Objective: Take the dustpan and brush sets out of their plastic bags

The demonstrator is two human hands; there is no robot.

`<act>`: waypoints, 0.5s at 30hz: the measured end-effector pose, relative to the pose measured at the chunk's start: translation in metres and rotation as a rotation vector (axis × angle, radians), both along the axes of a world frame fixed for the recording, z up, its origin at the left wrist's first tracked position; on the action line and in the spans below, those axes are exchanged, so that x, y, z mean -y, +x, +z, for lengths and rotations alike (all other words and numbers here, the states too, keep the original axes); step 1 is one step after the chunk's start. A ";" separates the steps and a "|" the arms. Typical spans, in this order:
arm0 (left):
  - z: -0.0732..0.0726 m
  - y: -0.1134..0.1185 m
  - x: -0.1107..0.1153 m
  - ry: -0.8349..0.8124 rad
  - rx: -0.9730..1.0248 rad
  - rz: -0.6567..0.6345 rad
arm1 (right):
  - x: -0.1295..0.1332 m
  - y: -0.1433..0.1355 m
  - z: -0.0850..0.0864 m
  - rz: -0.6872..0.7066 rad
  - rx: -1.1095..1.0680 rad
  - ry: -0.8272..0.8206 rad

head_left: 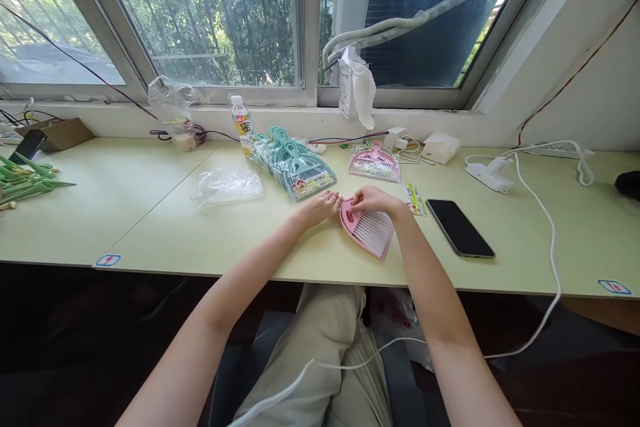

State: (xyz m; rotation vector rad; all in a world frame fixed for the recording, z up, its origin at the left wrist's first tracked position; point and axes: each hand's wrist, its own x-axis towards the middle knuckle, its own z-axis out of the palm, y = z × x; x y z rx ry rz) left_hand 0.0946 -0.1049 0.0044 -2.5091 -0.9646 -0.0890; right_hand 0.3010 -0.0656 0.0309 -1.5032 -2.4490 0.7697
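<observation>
A small pink dustpan (349,228) lies on the table in front of me, turned at an angle. Inside it rests a hand brush with white bristles (375,232). My left hand (321,205) is closed at the dustpan's handle end, its fingertips partly hidden. From above, my right hand (373,201) pinches the brush's pink handle end. Beyond my hands lies a second pink dustpan set (375,161) in clear wrapping. Several green sets (295,163) are piled to its left, also wrapped. A small yellow-green card (415,199) sits just right of my right hand.
A black phone (460,228) and a white power strip (490,173) with a trailing cable (550,233) are at right. A crumpled clear bag (229,187) lies at left. Behind stand a bottle (243,127) and a tissue pack (356,87). Green stems (30,180) lie far left.
</observation>
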 end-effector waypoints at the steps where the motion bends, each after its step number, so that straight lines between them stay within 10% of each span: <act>1: 0.000 0.000 0.000 -0.001 0.006 0.002 | -0.001 0.000 -0.001 0.002 0.001 -0.009; 15: -0.001 0.003 -0.002 -0.043 0.012 0.031 | -0.001 -0.002 0.003 0.026 0.026 -0.017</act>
